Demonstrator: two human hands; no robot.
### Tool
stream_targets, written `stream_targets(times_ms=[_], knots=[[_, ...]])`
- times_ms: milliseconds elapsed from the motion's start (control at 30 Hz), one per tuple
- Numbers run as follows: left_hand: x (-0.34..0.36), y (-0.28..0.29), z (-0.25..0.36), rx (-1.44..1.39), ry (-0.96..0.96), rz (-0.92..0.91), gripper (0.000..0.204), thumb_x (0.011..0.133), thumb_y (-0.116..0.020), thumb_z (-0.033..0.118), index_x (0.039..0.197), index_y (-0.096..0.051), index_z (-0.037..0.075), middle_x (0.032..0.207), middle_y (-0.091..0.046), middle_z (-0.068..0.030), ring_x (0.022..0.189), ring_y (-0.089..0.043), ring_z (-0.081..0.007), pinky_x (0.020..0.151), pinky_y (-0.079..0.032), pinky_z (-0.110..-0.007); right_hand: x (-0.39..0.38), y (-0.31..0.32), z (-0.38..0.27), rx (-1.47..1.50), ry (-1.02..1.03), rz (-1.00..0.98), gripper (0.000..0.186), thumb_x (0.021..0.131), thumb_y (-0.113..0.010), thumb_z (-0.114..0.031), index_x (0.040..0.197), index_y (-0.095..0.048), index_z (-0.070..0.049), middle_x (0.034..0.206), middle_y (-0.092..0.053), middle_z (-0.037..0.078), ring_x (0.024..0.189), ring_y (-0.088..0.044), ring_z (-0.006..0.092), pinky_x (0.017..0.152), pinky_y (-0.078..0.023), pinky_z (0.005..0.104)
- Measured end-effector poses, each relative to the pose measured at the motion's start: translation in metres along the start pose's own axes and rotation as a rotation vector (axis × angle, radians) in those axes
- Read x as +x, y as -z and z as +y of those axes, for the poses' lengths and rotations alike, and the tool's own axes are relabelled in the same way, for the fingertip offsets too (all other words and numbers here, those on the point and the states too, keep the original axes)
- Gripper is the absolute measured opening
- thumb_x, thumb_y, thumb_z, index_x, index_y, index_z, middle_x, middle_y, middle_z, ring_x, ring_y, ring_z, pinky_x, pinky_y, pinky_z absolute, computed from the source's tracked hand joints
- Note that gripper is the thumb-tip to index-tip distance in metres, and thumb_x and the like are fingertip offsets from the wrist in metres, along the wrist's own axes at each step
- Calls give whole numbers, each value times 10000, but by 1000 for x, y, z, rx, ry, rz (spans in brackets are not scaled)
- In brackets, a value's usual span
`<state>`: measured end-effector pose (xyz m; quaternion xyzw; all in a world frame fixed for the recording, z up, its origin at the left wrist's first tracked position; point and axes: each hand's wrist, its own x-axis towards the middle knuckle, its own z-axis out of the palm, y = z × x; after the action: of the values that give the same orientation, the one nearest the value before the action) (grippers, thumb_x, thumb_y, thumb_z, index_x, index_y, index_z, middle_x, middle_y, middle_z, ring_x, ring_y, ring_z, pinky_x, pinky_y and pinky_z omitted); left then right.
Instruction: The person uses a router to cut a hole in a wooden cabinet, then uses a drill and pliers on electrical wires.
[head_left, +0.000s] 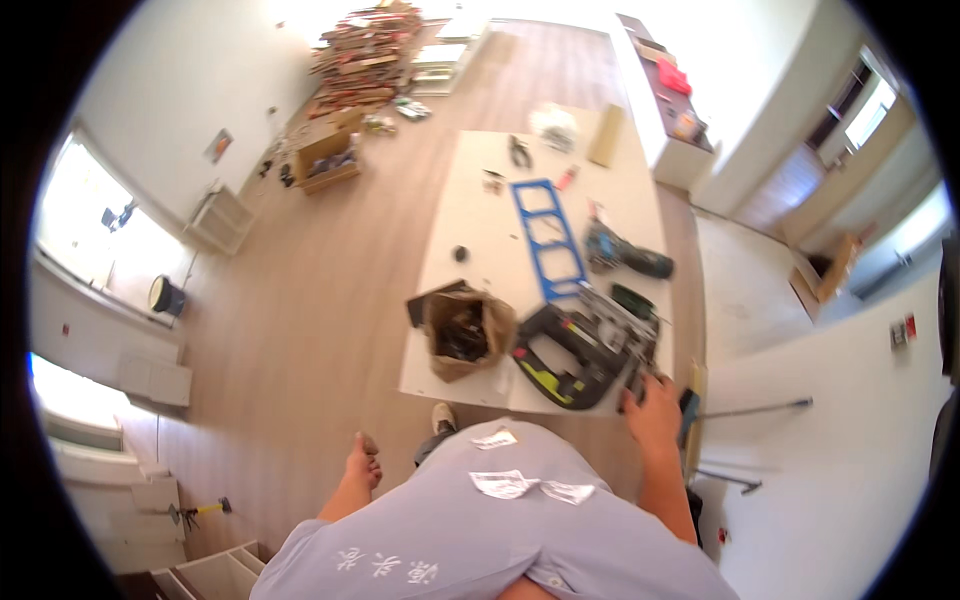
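Note:
My right hand (654,408) is at the near right corner of the white work table (450,222), its fingers closed around a dark thing I cannot make out. Just left of it lies a black and lime-green jigsaw (568,362) with its metal base plate turned up. My left hand (362,466) hangs low, left of the table, fingers curled; what it holds, if anything, is unclear. An open brown paper bag (497,335) with dark contents stands near the table's front edge. Beyond the jigsaw lie a blue plastic template frame (549,240) and a blue-black power tool (627,254).
Pliers (519,152), a clear plastic bag (553,127), a wood strip (606,135) and a black round piece (460,254) lie on the table. On the floor are a cardboard box (328,160) and stacked boards (364,58). A white wall (820,350) stands right.

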<state>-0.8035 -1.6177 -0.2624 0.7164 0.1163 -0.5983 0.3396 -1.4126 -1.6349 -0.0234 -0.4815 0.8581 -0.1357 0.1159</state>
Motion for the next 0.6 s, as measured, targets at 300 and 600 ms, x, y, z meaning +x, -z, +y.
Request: stream_targets(times_ms=[300,600], knots=[[126,-91,260,157,-267,-4,607,1068,-431,584,1260,-697,73,831,-621,-42,570,-393,-154,515,-353,-396,-39,2,0,139,-109,299,444,902,-750,-228,1258,-647,17,1433,-565,232,1345,-542,422,1110,-452,478],[106,-208,551,657,-707,211,678,1073,-473,558,1453,-606,13,1528,-555,-245,1431,-505,-402,1197,-353,-535,-140,-22,-49,17,-212,331,297,856,-743,-94,1119,-662,17,1151,-674,190,1024,-651,350,916,-534,441]])
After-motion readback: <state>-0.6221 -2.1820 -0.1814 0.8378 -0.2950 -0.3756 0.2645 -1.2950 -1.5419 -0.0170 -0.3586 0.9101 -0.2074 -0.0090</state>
